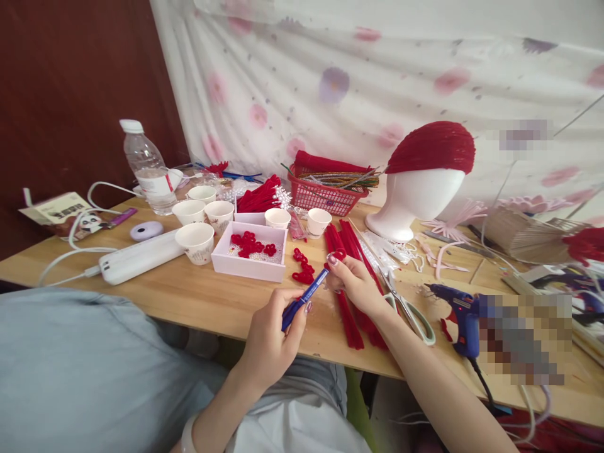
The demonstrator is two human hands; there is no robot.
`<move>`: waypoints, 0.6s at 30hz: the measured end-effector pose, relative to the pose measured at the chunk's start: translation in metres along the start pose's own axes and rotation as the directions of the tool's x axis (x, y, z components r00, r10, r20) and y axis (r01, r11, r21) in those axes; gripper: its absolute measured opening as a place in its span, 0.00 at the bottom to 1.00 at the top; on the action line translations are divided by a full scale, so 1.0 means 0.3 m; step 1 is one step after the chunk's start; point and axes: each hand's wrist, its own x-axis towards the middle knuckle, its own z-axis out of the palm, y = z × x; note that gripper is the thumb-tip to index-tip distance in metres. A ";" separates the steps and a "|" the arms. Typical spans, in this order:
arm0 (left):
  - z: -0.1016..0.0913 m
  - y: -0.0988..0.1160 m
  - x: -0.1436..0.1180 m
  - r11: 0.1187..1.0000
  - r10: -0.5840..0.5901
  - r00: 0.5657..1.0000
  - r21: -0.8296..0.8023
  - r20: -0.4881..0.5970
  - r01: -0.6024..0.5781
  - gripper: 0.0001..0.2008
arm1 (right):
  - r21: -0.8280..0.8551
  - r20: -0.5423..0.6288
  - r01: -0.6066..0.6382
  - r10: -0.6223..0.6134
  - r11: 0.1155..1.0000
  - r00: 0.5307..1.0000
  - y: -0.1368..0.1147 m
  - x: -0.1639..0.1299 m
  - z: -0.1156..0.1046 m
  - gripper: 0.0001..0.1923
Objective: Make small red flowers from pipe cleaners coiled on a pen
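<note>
Red pipe cleaner (338, 255) is being wound around the tip of a blue pen (304, 297), just above the table (202, 302). Left hand (271, 336) is gripping the pen; right hand (353, 283) is pinching the pipe cleaner. Keeping the pen steady and the coils tight probably matters most.

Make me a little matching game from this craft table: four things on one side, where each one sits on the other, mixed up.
Things:
1. blue pen
2. red basket
3. glue gun
4. water bottle

Places:
A. far left of the table, behind the paper cups
B. lying on the table to the right of the scissors
C. held in the left hand
D. at the back, left of the foam head

Pairs: 1-C, 2-D, 3-B, 4-A
</note>
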 end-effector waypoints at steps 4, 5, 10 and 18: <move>0.025 0.005 -0.015 0.992 -0.090 0.991 -0.098 -0.094 0.081 0.06 | 0.010 0.039 -0.018 0.018 1.000 0.999 -0.008 -0.001 -0.002 0.29; 0.029 0.008 -0.016 0.984 -0.126 0.987 -0.139 -0.103 0.111 0.06 | 0.017 0.049 -0.023 0.022 1.000 0.999 -0.007 -0.002 -0.002 0.29; 0.025 0.034 0.009 0.690 -0.414 0.891 -0.573 0.189 0.442 0.17 | 0.071 0.072 -0.030 0.025 0.997 0.997 0.004 -0.005 -0.008 0.31; 0.006 0.046 0.016 0.732 -0.441 0.846 -0.426 0.298 0.532 0.17 | 0.181 0.018 0.001 -0.005 0.983 1.000 -0.016 0.005 -0.030 0.33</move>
